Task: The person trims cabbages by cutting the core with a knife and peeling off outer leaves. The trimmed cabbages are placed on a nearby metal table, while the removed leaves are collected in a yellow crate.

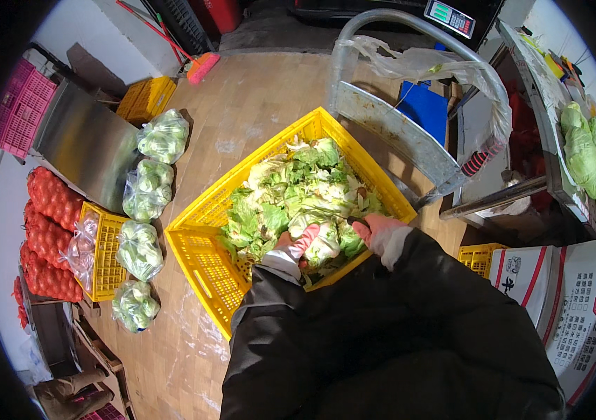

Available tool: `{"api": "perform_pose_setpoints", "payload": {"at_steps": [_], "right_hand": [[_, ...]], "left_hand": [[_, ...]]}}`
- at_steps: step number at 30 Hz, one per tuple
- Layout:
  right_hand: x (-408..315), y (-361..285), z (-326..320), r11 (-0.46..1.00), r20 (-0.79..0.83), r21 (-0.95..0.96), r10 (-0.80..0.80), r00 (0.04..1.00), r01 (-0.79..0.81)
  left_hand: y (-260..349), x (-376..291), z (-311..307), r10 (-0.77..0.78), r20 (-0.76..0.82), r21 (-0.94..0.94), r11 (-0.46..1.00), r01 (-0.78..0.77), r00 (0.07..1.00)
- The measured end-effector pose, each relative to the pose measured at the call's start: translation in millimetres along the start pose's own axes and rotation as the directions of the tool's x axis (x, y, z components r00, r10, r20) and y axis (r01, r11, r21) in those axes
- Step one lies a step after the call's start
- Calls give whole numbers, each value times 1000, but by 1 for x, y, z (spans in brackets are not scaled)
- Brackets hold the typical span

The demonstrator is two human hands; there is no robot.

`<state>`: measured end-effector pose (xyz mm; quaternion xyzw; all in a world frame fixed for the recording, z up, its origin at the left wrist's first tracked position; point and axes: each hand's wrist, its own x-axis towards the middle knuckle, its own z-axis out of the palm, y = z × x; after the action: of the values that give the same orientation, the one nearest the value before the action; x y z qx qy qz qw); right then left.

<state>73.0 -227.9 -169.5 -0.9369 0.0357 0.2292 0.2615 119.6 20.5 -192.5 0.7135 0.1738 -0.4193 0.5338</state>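
My left hand [298, 247], in a pink-and-white glove, holds a pale green lettuce head [324, 245] from its left side. Gloved in the same way, my right hand [384, 235] grips the dark handle of what looks like a small knife [353, 220]. The thin blade points left over the leaves and is hard to make out. Both hands are inside the near side of a yellow perforated plastic crate [208, 202]. Loose, torn lettuce leaves [287, 184] heap up in it, covering most of its bottom.
Several clear bags of lettuce heads [143, 249] line the floor at left, beside red mesh onion sacks [51, 236]. A metal-framed trolley [397, 126] stands beyond the crate's right corner. Printed cartons [576, 310] are at right, below a table [539, 94] bearing pale green cabbages [584, 152].
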Motion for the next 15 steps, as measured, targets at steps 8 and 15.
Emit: {"api": "perform_pose_setpoints", "payload": {"at_steps": [8,15], "right_hand": [[5,-4,-18,985,80,72,154,985,-160],[-86,-34,-4,998,-157,17,64,985,-63]], "left_hand": [[2,-1,12,68,-21,-228,971,-71,997],[7,16,35,127,-38,-470,873,-130,991]]}}
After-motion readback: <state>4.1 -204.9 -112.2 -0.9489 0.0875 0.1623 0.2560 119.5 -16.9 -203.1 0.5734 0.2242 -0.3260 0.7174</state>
